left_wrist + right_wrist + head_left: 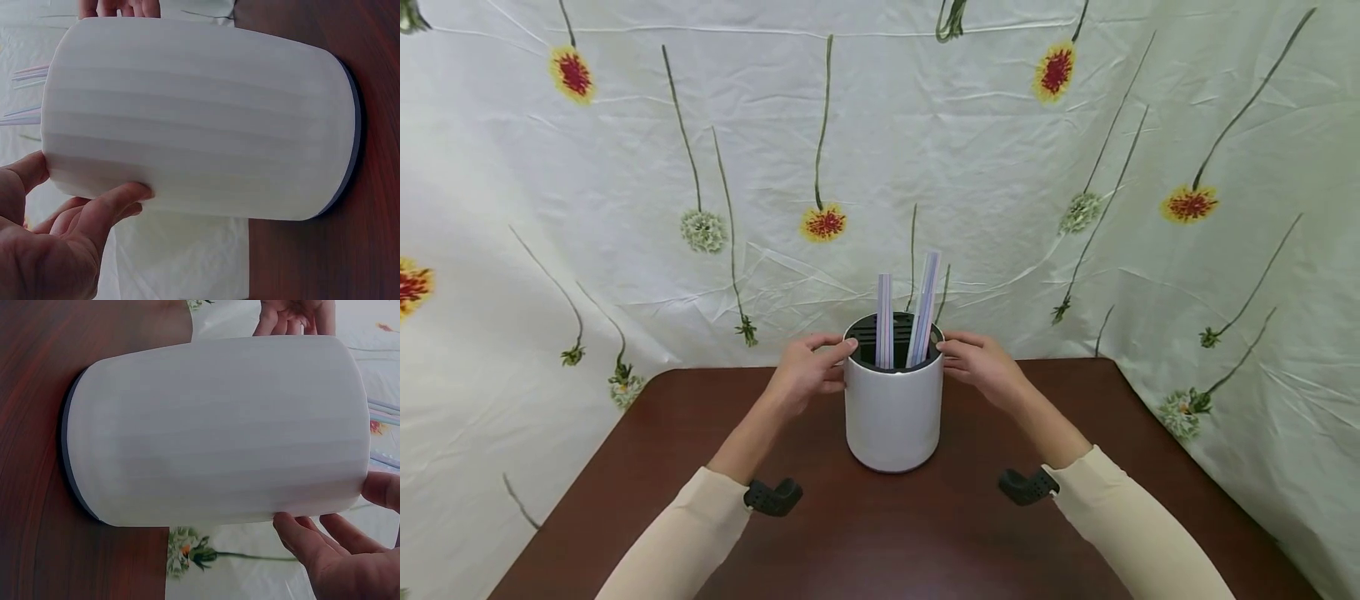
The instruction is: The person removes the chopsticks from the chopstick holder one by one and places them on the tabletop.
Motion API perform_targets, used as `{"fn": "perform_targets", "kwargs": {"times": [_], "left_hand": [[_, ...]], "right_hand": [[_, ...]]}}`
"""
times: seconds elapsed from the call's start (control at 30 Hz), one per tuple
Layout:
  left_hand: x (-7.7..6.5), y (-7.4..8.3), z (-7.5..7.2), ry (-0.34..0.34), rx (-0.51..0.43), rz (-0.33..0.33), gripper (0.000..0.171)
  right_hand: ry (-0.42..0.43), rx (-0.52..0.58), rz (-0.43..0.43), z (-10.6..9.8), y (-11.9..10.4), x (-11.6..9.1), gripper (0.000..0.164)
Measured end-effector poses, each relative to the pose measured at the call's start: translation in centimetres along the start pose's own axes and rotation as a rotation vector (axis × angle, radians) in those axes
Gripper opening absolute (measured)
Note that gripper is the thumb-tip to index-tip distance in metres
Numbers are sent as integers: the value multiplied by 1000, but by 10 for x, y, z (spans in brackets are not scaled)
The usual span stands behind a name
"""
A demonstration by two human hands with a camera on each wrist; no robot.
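Observation:
A white round knife block (893, 421) with a black slotted top (863, 332) stands upright on the table. Two slim striped purple-and-white strips, one short (884, 321) and one longer (924, 308), stick up out of it, the longer leaning right. My left hand (811, 367) holds the block's upper left side, thumb at the rim. On the opposite side my right hand (981, 362) grips it the same way. Both wrist views show fingertips against the white wall, and a dark base ring (353, 144) at the bottom.
The dark red-brown table (880, 533) reaches back to a white cloth (880, 150) printed with flowers, which hangs behind and on both sides. A black wrist strap (772, 497) sits at the left cuff, another strap (1027, 486) at the right.

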State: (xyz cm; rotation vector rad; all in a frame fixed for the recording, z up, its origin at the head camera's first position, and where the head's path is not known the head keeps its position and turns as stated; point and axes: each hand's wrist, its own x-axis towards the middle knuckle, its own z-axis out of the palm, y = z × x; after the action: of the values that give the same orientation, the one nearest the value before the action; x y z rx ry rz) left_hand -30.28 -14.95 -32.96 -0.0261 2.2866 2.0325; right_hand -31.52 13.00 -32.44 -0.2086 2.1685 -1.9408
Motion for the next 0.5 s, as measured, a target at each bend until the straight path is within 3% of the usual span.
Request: {"fn": "perform_targets", "kwargs": {"times": [0.17,0.5], "left_hand": [[2,0,10,-5,0,-2,57],[1,2,14,-29,7,-20,57]], "right_hand": [[27,1,7,-9,1,-6,61],[30,27,-20,-13,2,-16,60]]}}
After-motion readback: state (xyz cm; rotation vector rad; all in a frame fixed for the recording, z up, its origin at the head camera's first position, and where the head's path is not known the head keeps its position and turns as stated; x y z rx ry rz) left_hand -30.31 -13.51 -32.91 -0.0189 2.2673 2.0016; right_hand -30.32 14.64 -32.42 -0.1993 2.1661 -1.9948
